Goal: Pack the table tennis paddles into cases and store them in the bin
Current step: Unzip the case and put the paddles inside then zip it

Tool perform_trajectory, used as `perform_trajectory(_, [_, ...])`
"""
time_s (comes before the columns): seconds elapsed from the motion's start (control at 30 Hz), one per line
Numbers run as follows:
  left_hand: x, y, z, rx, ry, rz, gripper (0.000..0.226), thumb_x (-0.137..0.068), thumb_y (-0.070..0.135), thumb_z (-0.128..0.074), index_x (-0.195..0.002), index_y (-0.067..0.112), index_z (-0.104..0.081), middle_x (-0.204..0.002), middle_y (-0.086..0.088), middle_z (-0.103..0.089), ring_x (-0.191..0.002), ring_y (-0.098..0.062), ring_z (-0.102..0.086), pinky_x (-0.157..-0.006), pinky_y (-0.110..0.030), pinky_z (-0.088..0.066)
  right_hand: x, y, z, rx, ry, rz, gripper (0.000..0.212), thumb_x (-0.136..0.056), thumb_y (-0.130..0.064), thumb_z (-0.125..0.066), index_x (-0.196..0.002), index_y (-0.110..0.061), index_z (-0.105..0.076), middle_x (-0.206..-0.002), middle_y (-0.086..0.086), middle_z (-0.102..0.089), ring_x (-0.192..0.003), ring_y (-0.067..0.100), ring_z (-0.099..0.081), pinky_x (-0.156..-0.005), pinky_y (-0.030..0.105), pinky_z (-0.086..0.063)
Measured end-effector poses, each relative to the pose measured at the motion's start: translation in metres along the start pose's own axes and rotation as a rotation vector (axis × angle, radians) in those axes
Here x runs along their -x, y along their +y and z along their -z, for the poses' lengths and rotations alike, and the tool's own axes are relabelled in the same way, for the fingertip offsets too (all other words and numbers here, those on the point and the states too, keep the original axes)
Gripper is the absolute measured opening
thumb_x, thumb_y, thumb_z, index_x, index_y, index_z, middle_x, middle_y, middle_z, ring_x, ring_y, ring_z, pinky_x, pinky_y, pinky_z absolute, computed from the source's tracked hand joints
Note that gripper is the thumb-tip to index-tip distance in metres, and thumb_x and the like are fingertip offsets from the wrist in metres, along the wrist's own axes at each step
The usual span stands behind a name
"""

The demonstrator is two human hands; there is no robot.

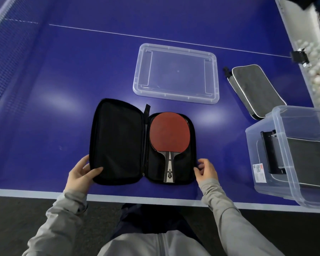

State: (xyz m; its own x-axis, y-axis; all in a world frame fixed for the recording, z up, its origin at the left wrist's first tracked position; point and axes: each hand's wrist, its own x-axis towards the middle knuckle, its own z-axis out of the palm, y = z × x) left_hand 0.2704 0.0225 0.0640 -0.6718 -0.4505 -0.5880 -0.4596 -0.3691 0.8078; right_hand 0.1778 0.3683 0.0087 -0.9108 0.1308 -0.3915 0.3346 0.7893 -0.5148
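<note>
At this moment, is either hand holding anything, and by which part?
The left hand grips the open black case at its empty flap's near-left corner. The right hand touches its near-right edge; a grip cannot be told.

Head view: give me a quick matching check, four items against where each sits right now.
Items:
1. red paddle
2. clear lid
3. grey case
4. left hand

Places:
A. flat on the table beyond the open black case
B. near corner of the open case's empty half
C. in the open case's right half
D. on the table beside the clear bin

Pairs: 1-C, 2-A, 3-D, 4-B
</note>
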Motion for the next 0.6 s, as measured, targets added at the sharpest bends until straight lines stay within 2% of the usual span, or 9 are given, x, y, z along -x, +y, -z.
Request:
perform_trajectory(0.07, [0.014, 0.008, -0.015, -0.059, -0.097, -0.091, 0.048, -0.079, -0.018, -0.056, -0.122, 0.001, -0.054, -0.095, -0.009, -0.071, -0.086, -0.017, -0.066, -0.079, -0.030, -0.055, 0.004, -0.016, 0.007, -0.099, 0.112, 0.072, 0.027, -0.083, -0.011, -0.064, -0.109, -0.005, -0.058, -0.096, 0.011, -0.059, -0.079, 0.023, -0.056, -0.074, 0.026, -0.045])
perform_trajectory(0.13, [0.028, 0.015, -0.035, -0.179, -0.188, -0.195, 0.052, -0.074, -0.019, -0.062, -0.118, 0.009, -0.058, -0.101, -0.012, -0.065, -0.089, -0.015, -0.060, -0.083, -0.029, -0.051, 0.008, -0.043, 0.014, -0.228, 0.142, 0.156, 0.019, -0.084, -0.013, -0.065, -0.101, -0.007, -0.062, -0.093, 0.008, -0.061, -0.079, 0.019, -0.058, -0.072, 0.014, -0.045])
perform_trajectory(0.17, [0.034, 0.017, -0.046, -0.237, -0.221, -0.235, 0.053, -0.072, -0.018, -0.067, -0.111, 0.018, -0.061, -0.100, -0.007, -0.065, -0.084, -0.009, -0.059, -0.076, -0.023, -0.052, 0.011, -0.059, 0.016, -0.286, 0.119, 0.194, 0.014, -0.084, -0.015, -0.065, -0.097, -0.009, -0.063, -0.092, 0.006, -0.062, -0.077, 0.011, -0.058, -0.069, 0.006, -0.041])
perform_trajectory(0.23, [0.046, 0.014, -0.070, -0.343, -0.237, -0.302, 0.056, -0.068, -0.010, -0.075, -0.103, 0.031, -0.060, -0.098, 0.004, -0.065, -0.076, -0.002, -0.056, -0.056, -0.012, -0.047, 0.019, -0.090, 0.018, -0.360, 0.038, 0.250, 0.004, -0.086, -0.018, -0.063, -0.088, -0.015, -0.064, -0.089, 0.003, -0.061, -0.074, -0.002, -0.055, -0.065, -0.001, -0.037])
perform_trajectory(0.3, [0.055, 0.008, -0.094, -0.436, -0.214, -0.390, 0.057, -0.066, 0.000, -0.081, -0.103, 0.036, -0.058, -0.099, 0.010, -0.063, -0.077, 0.000, -0.056, -0.051, -0.012, -0.045, 0.027, -0.114, 0.020, -0.417, -0.035, 0.280, 0.007, -0.087, -0.021, -0.062, -0.080, -0.019, -0.060, -0.084, -0.001, -0.059, -0.071, -0.009, -0.054, -0.066, -0.001, -0.037])
perform_trajectory(0.33, [0.059, 0.005, -0.104, -0.493, -0.214, -0.436, 0.058, -0.064, 0.006, -0.083, -0.105, 0.038, -0.057, -0.098, 0.013, -0.061, -0.078, 0.002, -0.057, -0.053, -0.015, -0.047, 0.030, -0.123, 0.020, -0.448, -0.062, 0.280, 0.011, -0.088, -0.023, -0.061, -0.077, -0.021, -0.058, -0.083, -0.002, -0.057, -0.070, -0.010, -0.053, -0.067, 0.001, -0.037])
perform_trajectory(0.43, [0.066, -0.004, -0.124, -0.644, -0.274, -0.510, 0.060, -0.062, 0.023, -0.085, -0.115, 0.033, -0.059, -0.099, 0.010, -0.058, -0.083, -0.001, -0.058, -0.071, -0.019, -0.049, 0.033, -0.132, 0.024, -0.455, -0.093, 0.240, 0.021, -0.087, -0.029, -0.061, -0.071, -0.019, -0.051, -0.078, -0.001, -0.055, -0.074, 0.008, -0.052, -0.069, 0.015, -0.037])
perform_trajectory(0.53, [0.064, -0.012, -0.129, -0.694, -0.408, -0.480, 0.064, -0.063, 0.036, -0.083, -0.122, 0.026, -0.058, -0.107, 0.010, -0.056, -0.091, 0.003, -0.055, -0.076, -0.003, -0.040, 0.027, -0.124, 0.028, -0.334, -0.078, 0.225, 0.026, -0.081, -0.029, -0.069, -0.081, -0.009, -0.053, -0.087, 0.010, -0.061, -0.079, 0.017, -0.054, -0.065, 0.017, -0.037])
perform_trajectory(0.6, [0.058, -0.015, -0.128, -0.666, -0.407, -0.433, 0.054, -0.069, 0.038, -0.079, -0.118, 0.031, -0.058, -0.109, 0.015, -0.056, -0.095, 0.007, -0.053, -0.078, -0.003, -0.039, 0.019, -0.115, 0.031, -0.243, -0.041, 0.212, 0.032, -0.078, -0.024, -0.072, -0.088, 0.001, -0.055, -0.093, 0.016, -0.060, -0.084, 0.025, -0.055, -0.067, 0.022, -0.036])
